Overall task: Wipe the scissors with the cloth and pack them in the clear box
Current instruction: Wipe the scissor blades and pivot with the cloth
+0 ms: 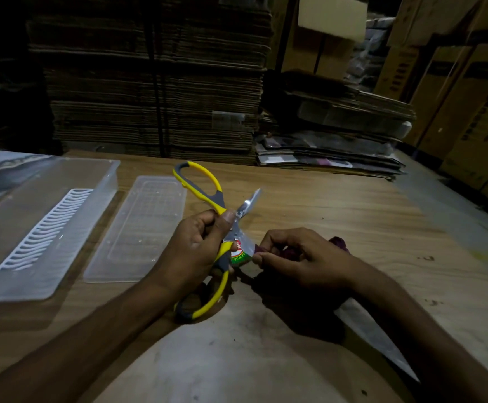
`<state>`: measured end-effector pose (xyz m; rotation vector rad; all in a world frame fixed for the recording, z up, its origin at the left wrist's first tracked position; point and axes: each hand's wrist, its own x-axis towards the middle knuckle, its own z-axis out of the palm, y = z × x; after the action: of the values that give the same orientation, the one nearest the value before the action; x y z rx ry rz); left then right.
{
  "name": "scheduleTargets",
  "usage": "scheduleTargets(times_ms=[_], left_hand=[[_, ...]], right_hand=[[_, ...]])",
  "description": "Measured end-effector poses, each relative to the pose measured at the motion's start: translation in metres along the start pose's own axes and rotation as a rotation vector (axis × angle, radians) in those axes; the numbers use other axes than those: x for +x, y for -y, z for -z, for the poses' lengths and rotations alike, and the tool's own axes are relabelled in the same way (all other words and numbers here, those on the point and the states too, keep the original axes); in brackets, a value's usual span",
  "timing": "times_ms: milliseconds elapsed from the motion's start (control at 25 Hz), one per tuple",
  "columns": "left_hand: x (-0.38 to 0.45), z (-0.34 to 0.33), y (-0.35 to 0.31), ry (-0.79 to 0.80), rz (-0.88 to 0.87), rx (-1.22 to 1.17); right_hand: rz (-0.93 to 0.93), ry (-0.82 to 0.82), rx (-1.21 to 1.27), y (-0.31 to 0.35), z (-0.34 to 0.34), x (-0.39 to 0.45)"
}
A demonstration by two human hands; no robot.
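A pair of yellow-and-grey-handled steel scissors [222, 228], opened wide, is held above the wooden worktop [338, 216] by the left hand [196, 248]. The grip of that hand is closed round the scissors near the pivot, with the thumb pressed beside the blades; one handle loop is raised towards the far side and the other hangs below the hand. A printed label is seen on one blade. A crumpled dark purple cloth [289, 251] is pinched in the curled grip of the right hand [300, 260], and is pressed against the labelled blade at the fingertips. To the left, a clear rectangular plastic box [103, 181] with a white slotted insert [45, 228] inside is set on the worktop, and its clear flat lid [138, 228] is laid just beside it. Stacks of flattened brown cardboard [155, 82] are piled beyond the worktop.
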<state>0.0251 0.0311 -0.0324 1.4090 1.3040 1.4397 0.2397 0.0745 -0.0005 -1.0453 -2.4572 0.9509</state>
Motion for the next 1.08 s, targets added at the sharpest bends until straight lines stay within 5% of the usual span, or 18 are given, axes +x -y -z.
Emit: scheduleTargets(times_ms=[240,400,520,720,920,1080], left_hand=[[-0.001,0.004,0.003,-0.058,0.023,-0.035],[0.001,0.001,0.002,-0.033,0.036,-0.009],[0.002,0.000,0.003,-0.021,0.032,-0.020],[0.002,0.000,0.001,0.007,0.043,-0.012],[0.000,0.000,0.000,0.023,0.039,-0.018],[-0.001,0.001,-0.001,0.051,0.015,-0.003]], right_hand=[[-0.130,0.129,-0.065,0.000,0.033,-0.018],[-0.235,-0.209,0.497,0.012,0.036,-0.015],[-0.294,-0.236,0.748,0.019,0.013,-0.005],[-0.240,-0.108,0.641,0.020,0.006,-0.005],[-0.222,-0.268,0.682,0.017,0.005,-0.003],[-0.129,-0.246,0.553,0.016,-0.001,-0.001]])
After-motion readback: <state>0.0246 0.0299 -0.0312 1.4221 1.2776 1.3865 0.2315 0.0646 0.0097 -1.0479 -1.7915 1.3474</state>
